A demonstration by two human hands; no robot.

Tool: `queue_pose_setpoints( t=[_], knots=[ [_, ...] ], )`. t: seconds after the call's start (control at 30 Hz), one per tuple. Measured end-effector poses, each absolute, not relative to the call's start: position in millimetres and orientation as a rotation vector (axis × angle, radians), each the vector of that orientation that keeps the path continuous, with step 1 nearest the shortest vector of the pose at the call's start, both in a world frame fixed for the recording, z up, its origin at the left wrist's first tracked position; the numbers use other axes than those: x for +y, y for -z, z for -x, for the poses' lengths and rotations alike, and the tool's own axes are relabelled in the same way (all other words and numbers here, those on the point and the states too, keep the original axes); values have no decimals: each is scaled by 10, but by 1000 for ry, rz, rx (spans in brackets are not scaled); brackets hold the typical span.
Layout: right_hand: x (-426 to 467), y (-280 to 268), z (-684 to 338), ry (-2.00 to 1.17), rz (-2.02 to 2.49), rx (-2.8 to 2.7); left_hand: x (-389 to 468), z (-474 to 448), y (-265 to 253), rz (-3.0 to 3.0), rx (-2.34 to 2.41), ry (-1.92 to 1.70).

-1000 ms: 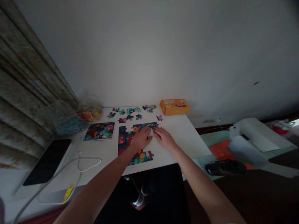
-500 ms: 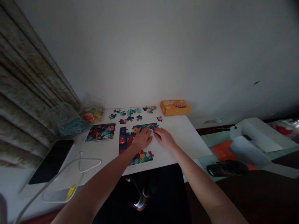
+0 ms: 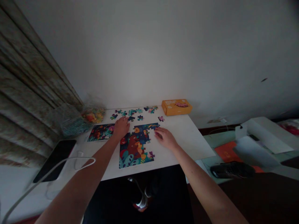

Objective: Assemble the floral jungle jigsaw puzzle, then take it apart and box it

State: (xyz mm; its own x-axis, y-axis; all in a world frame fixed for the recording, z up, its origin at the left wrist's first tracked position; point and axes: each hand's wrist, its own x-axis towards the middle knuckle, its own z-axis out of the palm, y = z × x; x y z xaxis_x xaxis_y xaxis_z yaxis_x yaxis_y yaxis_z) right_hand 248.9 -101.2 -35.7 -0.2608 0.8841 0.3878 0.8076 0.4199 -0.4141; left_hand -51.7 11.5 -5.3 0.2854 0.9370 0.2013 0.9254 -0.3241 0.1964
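A partly assembled jigsaw puzzle lies on the white table, with dark blue, red and teal artwork and a gap in its right side. My left hand reaches past its upper left corner, fingers stretched down over a loose puzzle piece that they mostly cover. At the puzzle's upper right edge rests my right hand, its fingers loosely bent and thumb apart; no piece shows clearly in it. Beyond my hands lie several loose puzzle pieces. A picture card is partly behind my left wrist.
An orange puzzle box stands at the back right by the wall. On the left are a black tablet-like slab, a white cable and plastic bags. To the right, an open white box and a black shoe-like object sit lower.
My left hand has moved left and away from the puzzle's middle to the loose pieces, uncovering the puzzle. My right hand stays by the upper right edge. The view has shifted slightly.
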Motion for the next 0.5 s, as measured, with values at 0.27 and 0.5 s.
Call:
queue_pose_setpoints(
  t=[0.27,0.5],
  knots=[
    [-1026,332,-2475,-186,1450,-2107,411,851,18,-2447,1690,-340],
    [-1045,267,-2454,-128,1555,-2085,450,-205,1,-2514,1534,-492]
  ],
)
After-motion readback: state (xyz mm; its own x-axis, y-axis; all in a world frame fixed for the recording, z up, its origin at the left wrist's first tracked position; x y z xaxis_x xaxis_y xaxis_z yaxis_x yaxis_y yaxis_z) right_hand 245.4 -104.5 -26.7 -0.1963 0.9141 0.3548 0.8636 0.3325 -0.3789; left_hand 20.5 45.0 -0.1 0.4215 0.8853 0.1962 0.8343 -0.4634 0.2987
